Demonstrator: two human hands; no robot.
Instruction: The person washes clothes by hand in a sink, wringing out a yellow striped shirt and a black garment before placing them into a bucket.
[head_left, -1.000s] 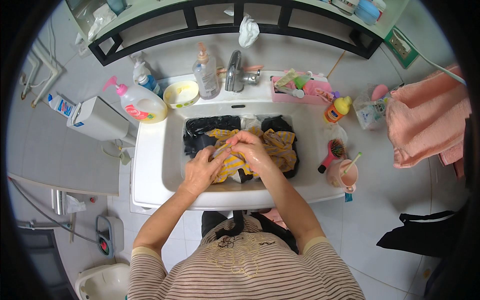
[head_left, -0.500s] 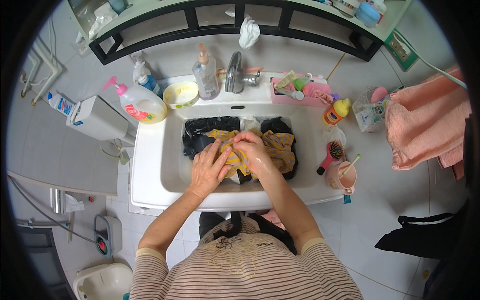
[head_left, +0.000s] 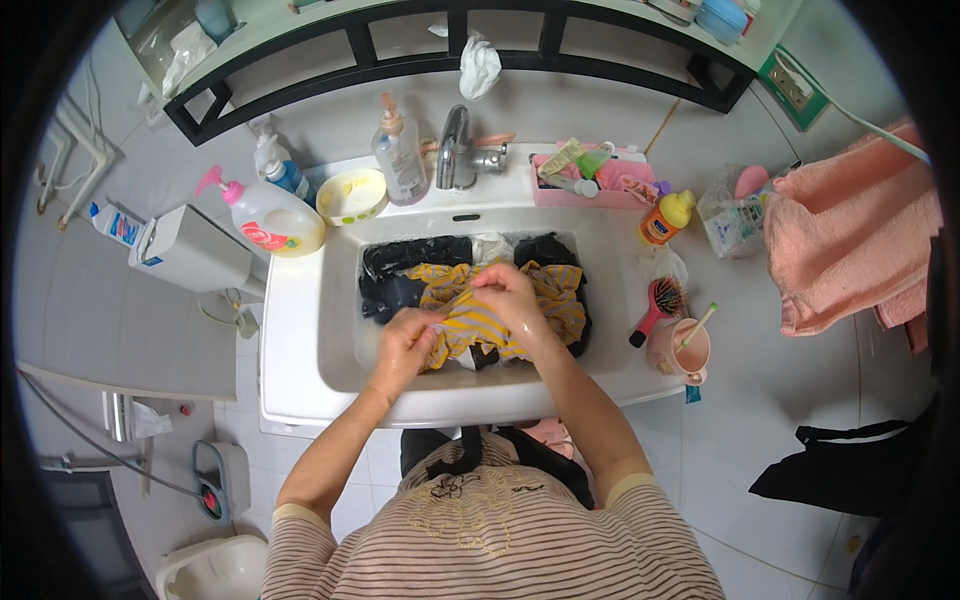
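A yellow-and-grey striped cloth garment (head_left: 473, 327) is stretched between my two hands over the white sink (head_left: 340, 340). My left hand (head_left: 405, 345) is closed on its left edge, fingers curled in. My right hand (head_left: 507, 298) pinches the same garment higher up and to the right, thumb and fingers together. Beneath and around it, dark wet clothes (head_left: 415, 262) lie in the water, with a white cloth (head_left: 492, 248) showing at the back of the basin. The rest of the striped garment spreads to the right of my right hand, over the dark clothes.
Behind the basin stand a chrome faucet (head_left: 455, 150), a clear pump bottle (head_left: 402, 160), a soap dish (head_left: 352, 197) and a pink tray (head_left: 590, 185). A large pump bottle (head_left: 270, 215) is at left. A yellow bottle (head_left: 666, 218), hairbrush (head_left: 660, 305) and pink cup (head_left: 680, 350) line the right rim.
My left hand has gone from lying spread on the striped garment to gripping its left edge. The garment is now pulled wider between my hands.
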